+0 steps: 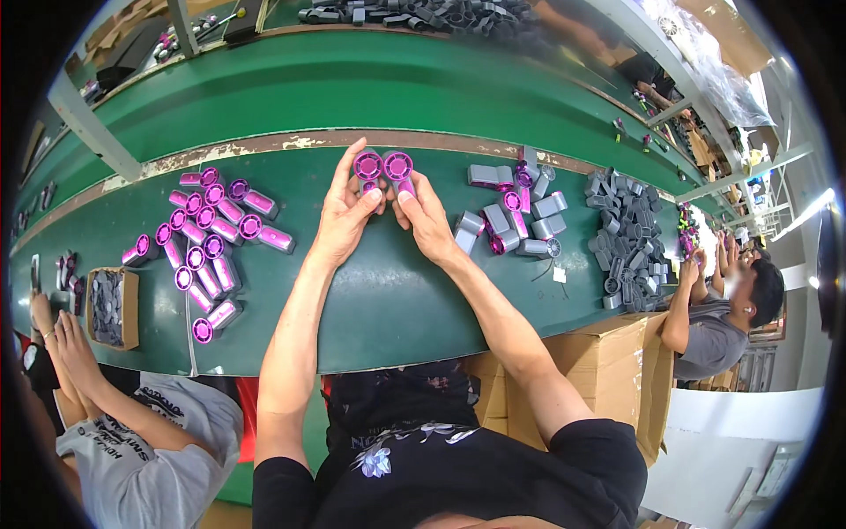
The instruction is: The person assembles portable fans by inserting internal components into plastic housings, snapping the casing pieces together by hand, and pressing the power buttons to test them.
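Note:
My left hand [344,216] grips a small grey handheld device with a round, slotted magenta end [367,165]. A matching device [398,167] is in my right hand [429,220], and the two round ends sit side by side, nearly touching, above the green table [397,309]. Both thumbs lie along the grey bodies, while the fingers behind are partly hidden. To the left lies a loose group of similar grey-and-magenta devices [211,220]. On the right are grey housings [548,205], some with magenta parts [513,202] among them.
A large heap of bare grey housings [627,238] lies farther right, above an open cardboard box [582,370]. A small carton of dark flat pieces [109,307] stands at the left, next to a co-worker's hands [75,353]. A green conveyor belt [352,84] runs beyond the table's worn rim.

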Available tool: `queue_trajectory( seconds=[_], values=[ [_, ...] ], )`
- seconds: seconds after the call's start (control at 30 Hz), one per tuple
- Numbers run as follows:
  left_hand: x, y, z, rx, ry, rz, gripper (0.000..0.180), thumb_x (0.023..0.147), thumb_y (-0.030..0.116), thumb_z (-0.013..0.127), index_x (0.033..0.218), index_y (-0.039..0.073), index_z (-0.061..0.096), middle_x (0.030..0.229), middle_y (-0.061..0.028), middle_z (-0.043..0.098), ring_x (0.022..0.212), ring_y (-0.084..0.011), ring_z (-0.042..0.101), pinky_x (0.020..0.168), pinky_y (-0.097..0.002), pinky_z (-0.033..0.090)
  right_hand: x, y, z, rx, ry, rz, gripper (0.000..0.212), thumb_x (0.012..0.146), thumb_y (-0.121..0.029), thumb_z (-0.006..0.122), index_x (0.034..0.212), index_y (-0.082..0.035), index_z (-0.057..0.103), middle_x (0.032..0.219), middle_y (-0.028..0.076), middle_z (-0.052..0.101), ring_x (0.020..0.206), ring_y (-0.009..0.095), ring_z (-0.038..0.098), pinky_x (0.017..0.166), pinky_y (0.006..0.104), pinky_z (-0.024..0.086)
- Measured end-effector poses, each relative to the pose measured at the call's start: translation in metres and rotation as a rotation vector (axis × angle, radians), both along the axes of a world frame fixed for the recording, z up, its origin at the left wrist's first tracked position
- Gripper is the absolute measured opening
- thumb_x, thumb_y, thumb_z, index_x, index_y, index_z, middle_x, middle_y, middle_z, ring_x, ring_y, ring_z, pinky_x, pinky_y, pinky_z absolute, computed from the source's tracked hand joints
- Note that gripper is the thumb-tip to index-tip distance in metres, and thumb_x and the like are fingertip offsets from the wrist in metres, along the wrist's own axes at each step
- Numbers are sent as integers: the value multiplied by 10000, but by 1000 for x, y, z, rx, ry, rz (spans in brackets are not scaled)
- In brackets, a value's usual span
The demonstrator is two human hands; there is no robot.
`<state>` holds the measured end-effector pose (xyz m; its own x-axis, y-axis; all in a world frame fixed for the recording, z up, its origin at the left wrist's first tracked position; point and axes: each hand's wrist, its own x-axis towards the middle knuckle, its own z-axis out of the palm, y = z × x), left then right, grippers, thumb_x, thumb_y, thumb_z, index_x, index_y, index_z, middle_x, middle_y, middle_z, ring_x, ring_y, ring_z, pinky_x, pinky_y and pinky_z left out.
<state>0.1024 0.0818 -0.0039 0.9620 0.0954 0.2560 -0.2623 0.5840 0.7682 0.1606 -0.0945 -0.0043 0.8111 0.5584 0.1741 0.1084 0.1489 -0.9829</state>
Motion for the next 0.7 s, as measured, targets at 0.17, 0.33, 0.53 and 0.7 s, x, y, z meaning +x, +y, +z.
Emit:
queue_trajectory(
  seconds=[0.17, 0.33, 0.53, 0.7],
  values=[
    [1, -1, 4, -34, 22, -31, 934, 1038, 150, 793, 1784, 231, 238, 1296, -60, 631, 1111, -177, 639, 934, -350, 529, 3, -7, -1, -53, -2, -3, 533, 1167, -300, 492, 1605, -1, 434, 1141, 26, 609, 830, 101, 525, 711, 275, 459],
    [0, -3, 5, -7, 29, -37, 935, 1033, 136, 791, 1784, 221, 241, 1308, -64, 629, 1116, -189, 639, 971, -370, 539, 6, -9, -6, 9, -12, 33, 610, 1160, -290, 494, 1694, -29, 356, 1149, 17, 605, 874, 90, 530, 710, 272, 472],
    [1, -3, 5, 10, 8, -34, 924, 1044, 87, 763, 1788, 198, 227, 1324, -92, 653, 1123, -195, 650, 992, -368, 556, 2, -11, -1, 72, 16, 89, 608, 1160, -274, 478, 1693, -10, 350, 1172, 45, 607, 917, 122, 589, 738, 293, 535],
    [-1, -2, 11, -9, 35, -47, 939, 1033, 105, 775, 1788, 207, 226, 1320, -99, 648, 1127, -207, 654, 996, -385, 550, -2, -8, 4, 106, 64, 48, 570, 1148, -354, 509, 1586, 7, 456, 1195, 75, 626, 912, 151, 605, 725, 307, 517]
  ],
)
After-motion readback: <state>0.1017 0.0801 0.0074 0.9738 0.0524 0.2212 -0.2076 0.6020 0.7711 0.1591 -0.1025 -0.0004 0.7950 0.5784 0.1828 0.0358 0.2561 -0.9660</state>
